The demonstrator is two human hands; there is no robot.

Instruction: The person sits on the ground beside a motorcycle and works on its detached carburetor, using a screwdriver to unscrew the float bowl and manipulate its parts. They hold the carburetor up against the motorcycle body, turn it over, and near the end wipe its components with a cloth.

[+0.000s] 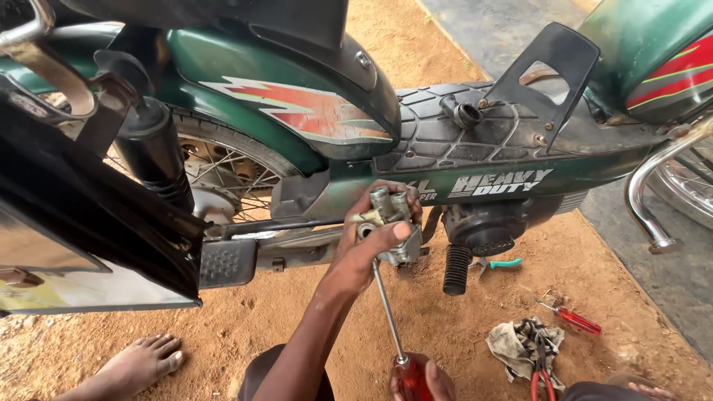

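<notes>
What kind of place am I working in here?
Probably an outdoor or roadside repair spot, not a fitted workshop. A green moped stands on bare red dirt, and pliers on a rag and a small red screwdriver lie loose on the ground.

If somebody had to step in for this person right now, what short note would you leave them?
Left hand: gripping a small metal carburettor-like part held against the side of the green moped.
Right hand: on the red handle of a long screwdriver, tip up into the underside of that part.
Nearby on the dirt: a second red screwdriver, red-handled pliers on a rag, a green-handled tool under the engine.
Done: the part looks free in the hand.
Left: whatever screw the driver is in; how far along, I cannot tell.
</notes>
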